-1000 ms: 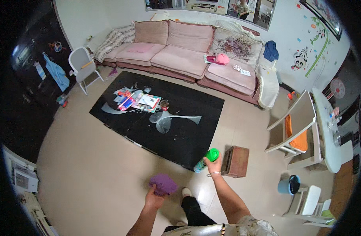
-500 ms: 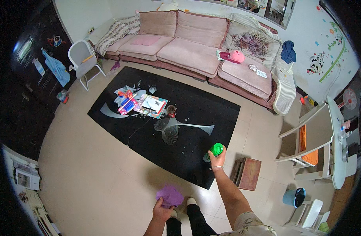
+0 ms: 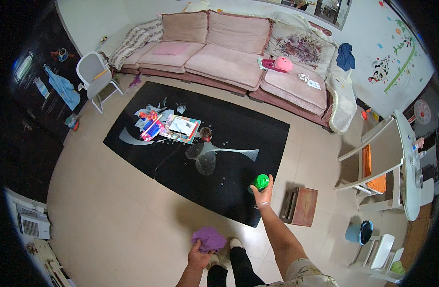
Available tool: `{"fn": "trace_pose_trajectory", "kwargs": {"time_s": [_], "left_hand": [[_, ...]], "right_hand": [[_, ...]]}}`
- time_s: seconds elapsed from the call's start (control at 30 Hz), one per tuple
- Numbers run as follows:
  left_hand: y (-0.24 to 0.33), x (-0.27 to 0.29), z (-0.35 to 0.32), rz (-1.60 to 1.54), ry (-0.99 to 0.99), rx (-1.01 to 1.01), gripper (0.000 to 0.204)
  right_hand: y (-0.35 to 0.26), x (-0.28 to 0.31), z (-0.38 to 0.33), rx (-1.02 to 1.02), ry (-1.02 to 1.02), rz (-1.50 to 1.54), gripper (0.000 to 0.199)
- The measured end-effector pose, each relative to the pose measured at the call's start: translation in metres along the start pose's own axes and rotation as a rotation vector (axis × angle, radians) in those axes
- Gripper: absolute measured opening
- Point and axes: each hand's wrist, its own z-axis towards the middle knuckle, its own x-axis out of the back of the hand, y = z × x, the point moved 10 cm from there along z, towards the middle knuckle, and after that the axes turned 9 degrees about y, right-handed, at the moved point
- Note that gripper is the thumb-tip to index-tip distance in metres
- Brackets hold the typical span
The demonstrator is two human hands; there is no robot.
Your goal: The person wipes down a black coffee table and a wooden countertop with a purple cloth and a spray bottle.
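While our left hand [image 3: 199, 259] pinches the purple cloth [image 3: 209, 237] over the floor [image 3: 104, 205] and our right hand [image 3: 263, 196] curls round the green-capped bottle [image 3: 261, 181] by the table [image 3: 236, 196], we're probably just positioning, so next calls for a steady grip.

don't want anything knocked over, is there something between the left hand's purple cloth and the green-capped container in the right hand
Nothing visible stands in the way. Between the purple cloth in the left hand and the green-capped container in the right hand, the view shows floor and the near edge of the black table.
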Motion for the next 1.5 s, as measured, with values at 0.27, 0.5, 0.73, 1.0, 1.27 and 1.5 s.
{"fn": "trace_pose_trajectory", "kwargs": {"time_s": [0.27,0.5,0.73,1.0,1.27,1.5], "left_hand": [[-0.024,0.002,0.017,0.091,-0.024,0.067,0.050],[-0.052,-0.003,0.041,0.060,-0.156,0.202,0.051],[-0.023,0.018,0.072,0.666,0.024,-0.072,0.033],[-0.011,-0.082,0.139,0.448,-0.414,0.110,0.051],[0.038,-0.090,0.149,0.648,-0.414,0.032,0.066],[0.079,-0.011,0.198,0.647,-0.307,0.074,0.060]], "right_hand": [[0.093,0.017,-0.098,-0.251,-0.161,0.120,0.060],[0.043,-0.003,-0.275,-1.096,-0.998,0.478,0.072],[0.064,0.005,-0.221,-0.592,-0.446,0.304,0.022],[0.064,-0.015,-0.187,-0.595,-0.135,0.403,0.022],[0.101,-0.050,-0.183,-0.535,0.029,0.319,0.031],[0.119,-0.097,-0.188,0.081,-0.129,-0.403,0.056]]}}
